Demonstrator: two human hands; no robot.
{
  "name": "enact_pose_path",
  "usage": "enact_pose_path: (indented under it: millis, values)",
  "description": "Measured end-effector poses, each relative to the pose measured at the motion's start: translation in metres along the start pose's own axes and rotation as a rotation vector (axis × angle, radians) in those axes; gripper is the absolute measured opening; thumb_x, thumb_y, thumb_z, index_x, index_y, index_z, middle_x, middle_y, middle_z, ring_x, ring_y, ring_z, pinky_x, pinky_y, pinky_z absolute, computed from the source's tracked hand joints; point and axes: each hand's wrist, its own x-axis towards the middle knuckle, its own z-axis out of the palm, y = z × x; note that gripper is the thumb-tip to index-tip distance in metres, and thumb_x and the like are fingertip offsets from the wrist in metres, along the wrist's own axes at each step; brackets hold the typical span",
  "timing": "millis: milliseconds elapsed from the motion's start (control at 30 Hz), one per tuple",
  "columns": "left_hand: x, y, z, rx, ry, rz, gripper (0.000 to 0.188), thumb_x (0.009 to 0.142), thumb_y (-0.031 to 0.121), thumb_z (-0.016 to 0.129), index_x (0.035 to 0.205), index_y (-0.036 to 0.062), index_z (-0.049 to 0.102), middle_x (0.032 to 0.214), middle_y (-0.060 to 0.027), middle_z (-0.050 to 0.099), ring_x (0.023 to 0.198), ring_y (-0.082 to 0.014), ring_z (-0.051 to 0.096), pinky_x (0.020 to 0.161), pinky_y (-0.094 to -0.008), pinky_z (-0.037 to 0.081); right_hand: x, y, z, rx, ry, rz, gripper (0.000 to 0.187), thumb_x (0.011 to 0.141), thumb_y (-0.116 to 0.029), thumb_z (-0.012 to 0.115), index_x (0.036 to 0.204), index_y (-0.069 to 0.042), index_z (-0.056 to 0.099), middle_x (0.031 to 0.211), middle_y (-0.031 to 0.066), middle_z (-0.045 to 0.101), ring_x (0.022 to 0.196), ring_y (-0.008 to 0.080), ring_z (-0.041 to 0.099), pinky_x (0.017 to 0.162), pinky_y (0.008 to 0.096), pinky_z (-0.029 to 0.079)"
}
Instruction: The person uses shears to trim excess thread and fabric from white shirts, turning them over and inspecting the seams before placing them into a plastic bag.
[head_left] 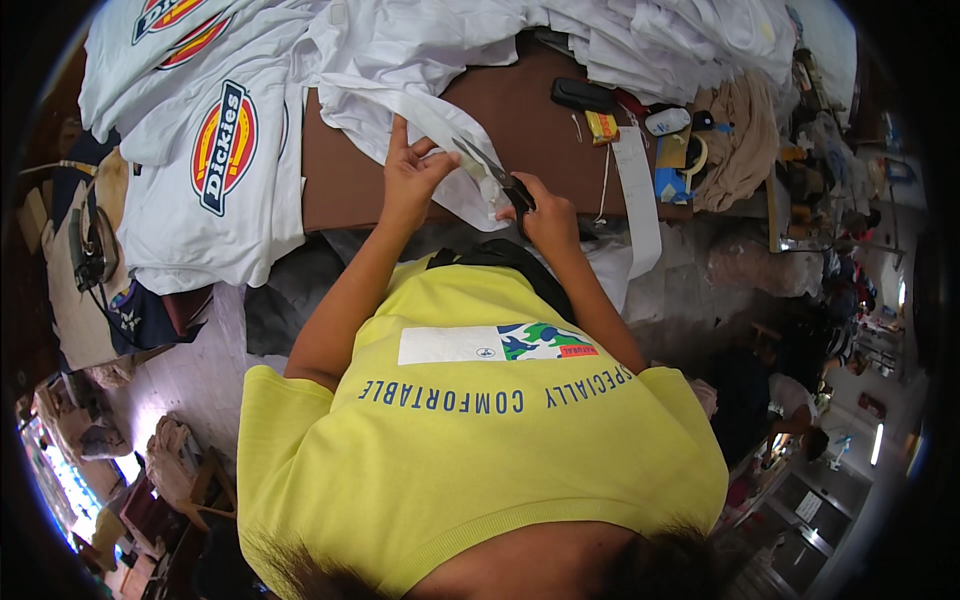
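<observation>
1. Head view, the hands: the left hand (pixel 410 175) pinches a strip of white fabric (pixel 455 165) at the front edge of the brown table (pixel 350 190), with its fingers closed on the cloth and one finger pointing up along it.
2. The right hand (pixel 545 215) is wrapped around the dark handles of a pair of scissors (pixel 495 172), closed firmly on them.
3. The blades run up and to the left from the right hand, their tips lying over the strip just beside the left hand's fingers. Whether the blades are apart or together is too small to tell.
4. The key relation: the strip's long axis runs diagonally, from upper left near the pile down toward the right hand, and the scissors lie almost along that same line. The left hand is on the strip itself, so it is the nearer one to the cloth; the right hand meets it only through the blades.
5. Around them: a heap of white garments (pixel 620 40) covers the back of the table, and white shirts with a round red and yellow print (pixel 225 145) lie to the left.
6. To the right sit a black case (pixel 583 95), a small yellow box (pixel 602 127) and a long white paper strip (pixel 640 190), all well apart from the hands.
</observation>
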Motion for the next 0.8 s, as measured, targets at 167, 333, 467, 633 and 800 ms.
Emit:
enact_pose_path:
  millis: [167, 333, 467, 633, 800]
  values:
    - [0.008, 0.008, -0.003, 0.034, -0.031, 0.036, 0.088, 0.076, -0.011, 0.057, 0.141, 0.009, 0.003, 0.109, -0.0192, 0.056, 0.088, -0.0196, 0.063, 0.079, -0.0282, 0.05, -0.001, 0.004, 0.002, -0.019, 0.042, -0.024, 0.062, 0.057, -0.038, 0.079, 0.109, -0.012, 0.057, 0.069, 0.0125, 0.062, 0.065, 0.0279, 0.063, 0.056, 0.0341, 0.048]
    - [0.005, 0.008, -0.006, 0.03, -0.062, 0.02, 0.087, 0.076, -0.012, 0.055, 0.142, 0.0107, 0.002, 0.109, -0.0188, 0.055, 0.088, -0.02, 0.063, 0.078, -0.0286, 0.051, 0.015, -0.025, -0.016, -0.088, -0.038, -0.024, 0.062, 0.059, -0.04, 0.077, 0.11, -0.012, 0.055, 0.073, 0.0103, 0.061, 0.063, 0.0263, 0.061, 0.054, 0.0359, 0.046]
    - [0.006, 0.012, -0.005, 0.017, -0.069, 0.014, 0.087, 0.076, -0.013, 0.055, 0.142, 0.0107, 0.003, 0.11, -0.0187, 0.055, 0.088, -0.0202, 0.063, 0.078, -0.0289, 0.051, 0.02, -0.025, -0.012, -0.028, -0.021, -0.039, 0.063, 0.058, -0.04, 0.077, 0.11, -0.012, 0.055, 0.072, 0.0097, 0.06, 0.061, 0.0259, 0.06, 0.053, 0.0355, 0.046]
    - [0.012, 0.016, -0.004, 0.047, -0.032, 0.072, 0.088, 0.076, -0.012, 0.057, 0.142, 0.0106, 0.004, 0.11, -0.0193, 0.055, 0.088, -0.0209, 0.063, 0.079, -0.0292, 0.051, 0.011, 0.001, 0.005, 0.045, 0.036, -0.062, 0.063, 0.057, -0.041, 0.078, 0.11, -0.013, 0.055, 0.072, 0.0095, 0.06, 0.061, 0.0258, 0.06, 0.053, 0.0354, 0.046]
    - [0.014, 0.016, -0.008, 0.022, -0.057, 0.07, 0.09, 0.076, -0.012, 0.057, 0.142, 0.0114, 0.001, 0.111, -0.0197, 0.055, 0.089, -0.021, 0.063, 0.079, -0.0294, 0.051, 0.016, -0.014, -0.003, -0.041, 0.046, -0.049, 0.067, 0.055, -0.043, 0.077, 0.111, -0.014, 0.056, 0.067, 0.0051, 0.056, 0.061, 0.0222, 0.057, 0.054, 0.0338, 0.046]
